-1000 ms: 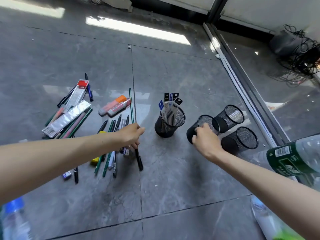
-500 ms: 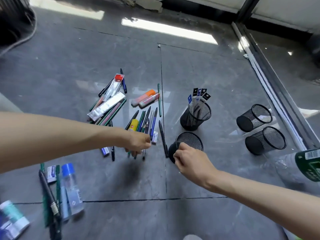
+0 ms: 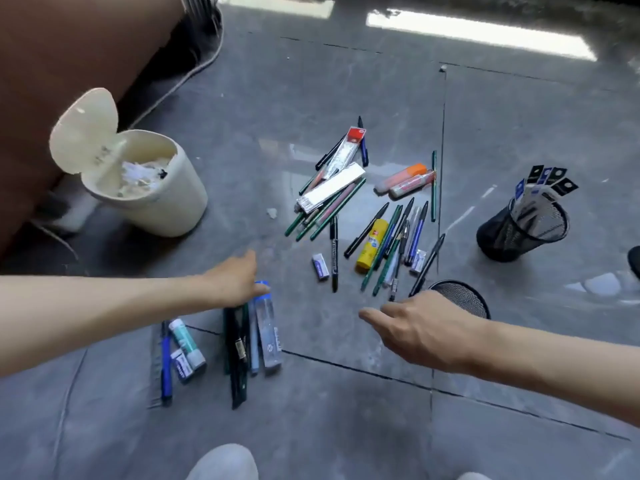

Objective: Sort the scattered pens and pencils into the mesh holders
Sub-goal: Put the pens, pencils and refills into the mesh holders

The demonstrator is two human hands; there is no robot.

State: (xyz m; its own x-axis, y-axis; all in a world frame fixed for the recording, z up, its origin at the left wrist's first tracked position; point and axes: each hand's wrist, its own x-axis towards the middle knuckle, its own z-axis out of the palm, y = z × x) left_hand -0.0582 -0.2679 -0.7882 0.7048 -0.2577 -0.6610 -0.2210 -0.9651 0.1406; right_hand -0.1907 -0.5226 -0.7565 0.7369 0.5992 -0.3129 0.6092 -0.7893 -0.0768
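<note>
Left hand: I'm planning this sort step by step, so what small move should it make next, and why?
Probably close the left hand on the dark pens under its fingers. It lies open at their upper ends, holding nothing, and the empty-looking mesh holder stands just beyond the open right hand.

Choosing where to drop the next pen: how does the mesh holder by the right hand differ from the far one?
The near holder looks empty; the far holder has packets standing in it. The near holder is partly hidden by the right hand; the far holder shows whole. Both are round black mesh.
</note>
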